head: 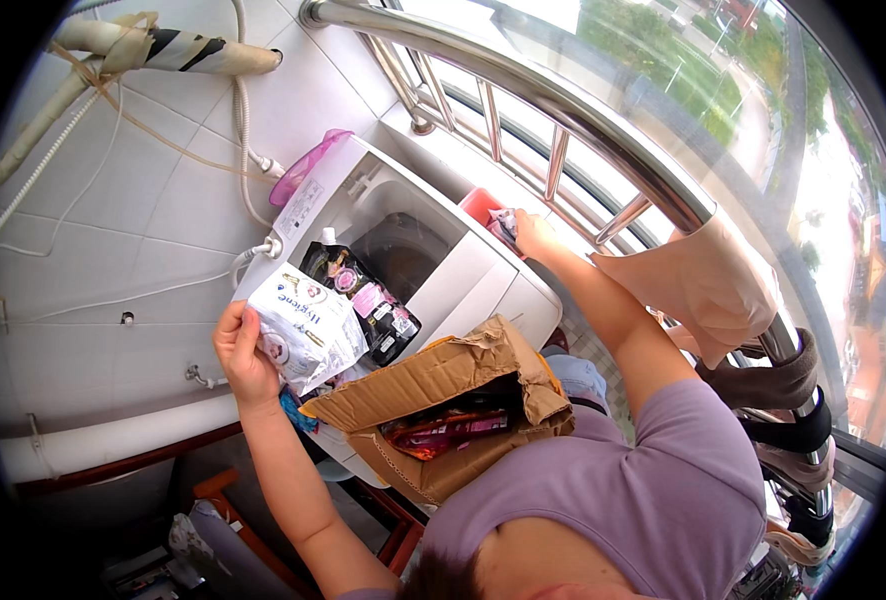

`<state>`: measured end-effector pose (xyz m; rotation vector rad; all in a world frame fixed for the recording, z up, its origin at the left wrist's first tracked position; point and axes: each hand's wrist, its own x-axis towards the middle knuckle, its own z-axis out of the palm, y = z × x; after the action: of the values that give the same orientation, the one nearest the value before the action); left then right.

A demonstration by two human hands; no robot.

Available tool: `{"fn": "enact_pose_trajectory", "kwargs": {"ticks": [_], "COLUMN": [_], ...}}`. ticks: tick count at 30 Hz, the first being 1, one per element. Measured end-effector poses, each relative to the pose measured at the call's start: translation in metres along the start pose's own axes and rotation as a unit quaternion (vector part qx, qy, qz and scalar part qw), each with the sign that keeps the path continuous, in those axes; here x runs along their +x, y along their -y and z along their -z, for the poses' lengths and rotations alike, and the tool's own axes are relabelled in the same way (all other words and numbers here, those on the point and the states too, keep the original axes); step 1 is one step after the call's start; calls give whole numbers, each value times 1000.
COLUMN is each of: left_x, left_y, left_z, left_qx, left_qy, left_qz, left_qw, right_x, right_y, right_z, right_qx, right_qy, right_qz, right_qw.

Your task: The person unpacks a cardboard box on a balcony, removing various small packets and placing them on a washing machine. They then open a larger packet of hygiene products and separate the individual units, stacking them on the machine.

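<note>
My left hand [249,358] grips the edge of a white plastic pouch [304,319] that bears blue writing. Beside it, a black pouch [364,289] with pink patches and a white cap lies on the white washing machine [480,262]. At the machine's far right corner, my right hand [537,234] is at the rim of a pink bin [480,204], its fingers on a crumpled packet [504,222]. Close to my body sits an opened cardboard box [413,382], its flaps raised, with dark red and orange packets [450,431] inside.
A steel railing [533,90] runs along the window, with a pale cloth [698,285] and several dark cloths hung over it. Hoses [242,135] and a taped pipe [188,51] cross the tiled wall. A purple mesh piece [308,166] hangs at the machine's back corner.
</note>
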<state>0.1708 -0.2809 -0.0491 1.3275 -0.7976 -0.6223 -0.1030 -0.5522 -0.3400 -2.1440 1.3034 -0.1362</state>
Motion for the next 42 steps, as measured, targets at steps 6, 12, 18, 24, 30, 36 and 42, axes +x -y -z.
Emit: {"fn": "enact_pose_trajectory", "kwargs": {"ticks": [6, 12, 18, 24, 30, 36, 42], "left_x": [7, 16, 22, 31, 9, 11, 18], "left_y": [9, 2, 3, 3, -16, -15, -24], "left_z": [4, -5, -14, -26, -48, -56, -54], "left_qx": [24, 21, -23, 144, 393, 379, 403], "left_qy": [1, 24, 65, 44, 50, 74, 67], "left_qz": [43, 43, 49, 14, -177, -179, -145], "left_qw": [999, 999, 996, 988, 901, 905, 901], "right_x": [20, -6, -66, -72, -69, -85, -65], "right_y": [-17, 87, 229, 267, 289, 322, 335], "right_z": [-23, 53, 120, 136, 162, 204, 221], "right_qx": [-144, 5, 142, 24, -172, -230, -211], "right_qy": [31, -161, -265, -282, -135, 9, 165], "right_qz": [-26, 136, 632, 660, 512, 482, 548], "right_qw": [989, 978, 714, 696, 831, 846, 793]}}
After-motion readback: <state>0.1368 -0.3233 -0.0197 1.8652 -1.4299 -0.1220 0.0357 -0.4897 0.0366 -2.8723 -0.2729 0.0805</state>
